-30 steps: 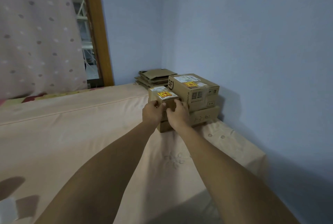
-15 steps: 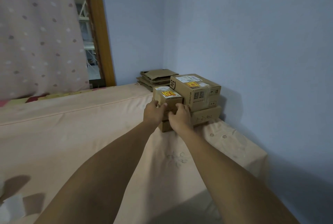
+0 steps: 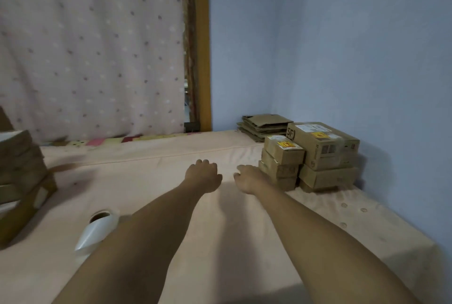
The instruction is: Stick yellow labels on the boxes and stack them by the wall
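Observation:
Cardboard boxes are stacked in the corner by the blue wall. A small box [image 3: 283, 151] with a yellow label [image 3: 285, 144] tops the left stack. Beside it a larger box [image 3: 322, 145], also yellow-labelled [image 3: 318, 135], sits on a flat box [image 3: 327, 177]. My right hand [image 3: 249, 178] hovers just left of the small stack, fingers loosely curled, holding nothing. My left hand [image 3: 203, 176] hangs over the bed further left, fingers curled under and empty. More boxes [image 3: 22, 176] stand at the left edge.
A pink bed sheet [image 3: 151, 181] covers the surface. A roll of label backing or tape [image 3: 97, 230] lies near my left forearm. Flattened cardboard [image 3: 263, 125] is piled in the far corner. A dotted curtain [image 3: 90, 46] and wooden frame [image 3: 203, 46] stand behind.
Both hands have let go of the small labelled box, which now rests on the stack, and have drawn back to the left. My view has swung left, showing the boxes at the left edge.

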Action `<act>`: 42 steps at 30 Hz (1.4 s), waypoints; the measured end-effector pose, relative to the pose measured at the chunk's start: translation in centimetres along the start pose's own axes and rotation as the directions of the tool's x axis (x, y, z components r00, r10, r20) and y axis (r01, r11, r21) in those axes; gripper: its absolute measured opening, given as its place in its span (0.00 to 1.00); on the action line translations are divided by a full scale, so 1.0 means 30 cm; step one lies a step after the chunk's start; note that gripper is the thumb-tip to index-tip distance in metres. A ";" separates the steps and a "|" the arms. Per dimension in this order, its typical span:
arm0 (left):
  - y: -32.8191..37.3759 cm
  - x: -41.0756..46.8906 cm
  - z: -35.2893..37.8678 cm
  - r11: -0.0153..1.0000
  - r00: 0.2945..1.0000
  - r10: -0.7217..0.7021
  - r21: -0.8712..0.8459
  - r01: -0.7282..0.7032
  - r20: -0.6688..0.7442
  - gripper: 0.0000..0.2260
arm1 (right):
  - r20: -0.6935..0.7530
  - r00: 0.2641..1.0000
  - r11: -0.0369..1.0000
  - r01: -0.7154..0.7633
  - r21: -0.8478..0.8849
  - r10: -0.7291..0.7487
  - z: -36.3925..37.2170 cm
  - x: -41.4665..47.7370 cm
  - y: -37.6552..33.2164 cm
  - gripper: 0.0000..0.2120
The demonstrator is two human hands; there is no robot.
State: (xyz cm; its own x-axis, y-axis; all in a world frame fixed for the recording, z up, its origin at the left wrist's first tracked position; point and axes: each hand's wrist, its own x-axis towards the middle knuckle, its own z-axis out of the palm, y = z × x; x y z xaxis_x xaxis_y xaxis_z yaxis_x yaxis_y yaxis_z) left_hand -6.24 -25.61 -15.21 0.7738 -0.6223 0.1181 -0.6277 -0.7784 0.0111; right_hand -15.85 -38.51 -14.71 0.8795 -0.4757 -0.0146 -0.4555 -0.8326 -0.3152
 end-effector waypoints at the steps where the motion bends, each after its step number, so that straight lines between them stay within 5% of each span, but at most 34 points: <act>1: -0.069 -0.026 -0.031 0.999 1.000 -0.018 0.027 0.019 -0.014 0.21 | 0.009 0.999 0.999 0.040 -0.023 -0.040 -0.008 -0.004 -0.076 0.25; 11: -0.926 -0.447 -0.286 0.904 0.907 -0.404 0.097 0.416 -0.120 0.21 | 0.022 0.907 0.905 0.420 -0.061 -0.420 0.054 -0.101 -0.990 0.28; 17: -1.291 -0.640 -0.336 0.795 0.779 -0.607 -0.112 0.596 -0.158 0.20 | 0.021 0.832 0.831 0.553 0.060 -0.555 0.156 -0.156 -1.393 0.28; 22: -1.445 -0.638 -0.340 0.692 0.666 -0.715 -0.353 0.630 -0.213 0.29 | 0.069 0.849 0.813 0.475 0.335 -0.524 0.237 -0.161 -1.618 0.31; 28: -1.508 -0.565 -0.334 0.587 0.574 -0.790 -0.531 0.610 -0.213 0.19 | 0.107 0.876 0.746 0.330 0.579 -0.471 0.282 -0.117 -1.775 0.26; 42: -1.548 -0.516 -0.303 0.481 0.439 -0.855 -0.737 0.475 -0.275 0.14 | 0.092 0.902 0.610 0.207 0.765 -0.421 0.332 -0.053 -1.857 0.22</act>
State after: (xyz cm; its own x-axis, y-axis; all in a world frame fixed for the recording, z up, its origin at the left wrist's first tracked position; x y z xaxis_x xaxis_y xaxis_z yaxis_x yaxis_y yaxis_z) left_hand 10.15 20.92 -8.53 0.8533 0.4152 0.3155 0.0031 -0.6091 0.7931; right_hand 9.51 11.45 -6.59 0.9981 -0.0522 0.0319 0.0091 -0.3891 -0.9212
